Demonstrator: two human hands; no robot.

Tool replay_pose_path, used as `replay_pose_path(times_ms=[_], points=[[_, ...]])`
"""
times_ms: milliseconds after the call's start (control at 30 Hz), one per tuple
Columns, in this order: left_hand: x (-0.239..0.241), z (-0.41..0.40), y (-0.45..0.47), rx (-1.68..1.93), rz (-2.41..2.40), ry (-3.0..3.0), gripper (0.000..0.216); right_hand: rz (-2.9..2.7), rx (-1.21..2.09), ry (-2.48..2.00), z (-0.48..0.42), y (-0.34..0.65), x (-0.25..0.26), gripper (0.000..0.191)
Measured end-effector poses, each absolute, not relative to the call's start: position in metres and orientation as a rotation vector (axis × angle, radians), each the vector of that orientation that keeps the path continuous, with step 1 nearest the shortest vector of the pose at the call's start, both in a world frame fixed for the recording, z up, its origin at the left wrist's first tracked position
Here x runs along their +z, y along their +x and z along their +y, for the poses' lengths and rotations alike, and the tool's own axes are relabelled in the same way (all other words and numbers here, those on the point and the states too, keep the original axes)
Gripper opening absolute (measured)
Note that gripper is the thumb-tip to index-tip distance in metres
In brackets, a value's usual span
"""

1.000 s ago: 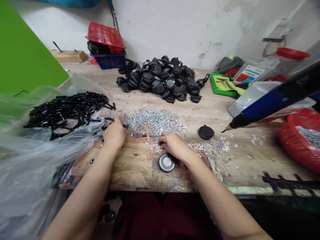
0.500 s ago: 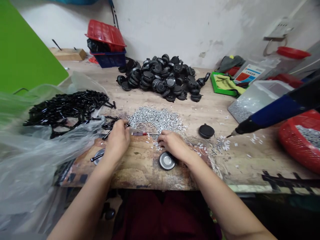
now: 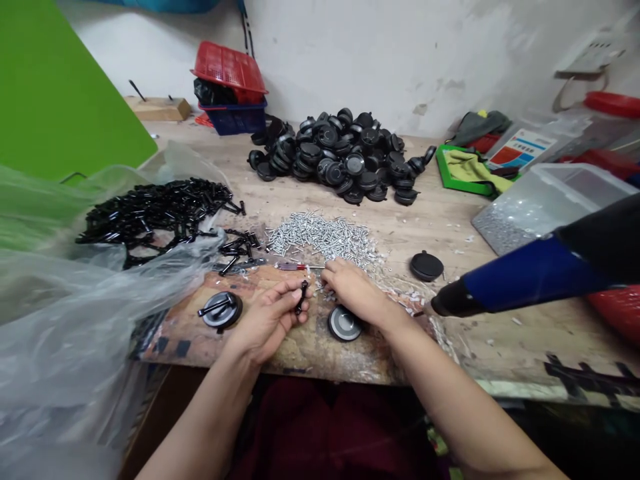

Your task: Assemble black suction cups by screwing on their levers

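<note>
My left hand [image 3: 273,317] pinches a small black rod-shaped plastic part [image 3: 301,297] between thumb and fingers, upright above the board. My right hand [image 3: 350,287] is bent over the near edge of the silver screw pile [image 3: 325,237], fingertips together; whatever they hold is too small to make out. Just below that hand lies a round black disc with a grey face [image 3: 345,324]. To the left, another grey-faced disc [image 3: 226,316] has a black rod part [image 3: 216,305] lying across it. A red-handled screwdriver [image 3: 295,267] lies between the hands and the screws.
Black rod parts [image 3: 155,210] heap on a plastic bag [image 3: 65,347] at left. Many round black discs [image 3: 330,157] pile at the back. A blue power screwdriver [image 3: 530,273] juts in from the right, near a lone black disc [image 3: 427,265] and a clear bin [image 3: 545,200].
My left hand has come away from the loose black parts, moving right and nearer with one pinched in it. My right hand stays near the screws. The view has shifted slightly left.
</note>
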State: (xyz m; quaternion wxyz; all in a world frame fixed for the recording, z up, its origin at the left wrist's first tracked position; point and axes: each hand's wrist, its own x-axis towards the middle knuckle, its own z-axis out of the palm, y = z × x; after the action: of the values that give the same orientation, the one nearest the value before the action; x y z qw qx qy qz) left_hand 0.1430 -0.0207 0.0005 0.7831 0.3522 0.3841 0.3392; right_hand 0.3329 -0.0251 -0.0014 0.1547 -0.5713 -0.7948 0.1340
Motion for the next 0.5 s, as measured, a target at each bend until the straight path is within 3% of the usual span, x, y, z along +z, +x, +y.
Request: replay_pose_path(times_ms=[233, 400, 500], points=[[0.012, -0.029, 0.151, 0.817, 0.818, 0.694, 0.025, -1.863, 0.446, -1.556, -0.038, 0.327, 0.007, 0.018], [0.017, -0.039, 0.160, 0.949, 0.891, 0.899, 0.025, -1.198, 0.783, -1.302, -0.062, 0.306, 0.013, 0.010], [0.017, -0.044, 0.162, 0.997, 0.916, 1.018, 0.022, -1.035, 0.823, -1.156, -0.071, 0.298, 0.016, 0.007]])
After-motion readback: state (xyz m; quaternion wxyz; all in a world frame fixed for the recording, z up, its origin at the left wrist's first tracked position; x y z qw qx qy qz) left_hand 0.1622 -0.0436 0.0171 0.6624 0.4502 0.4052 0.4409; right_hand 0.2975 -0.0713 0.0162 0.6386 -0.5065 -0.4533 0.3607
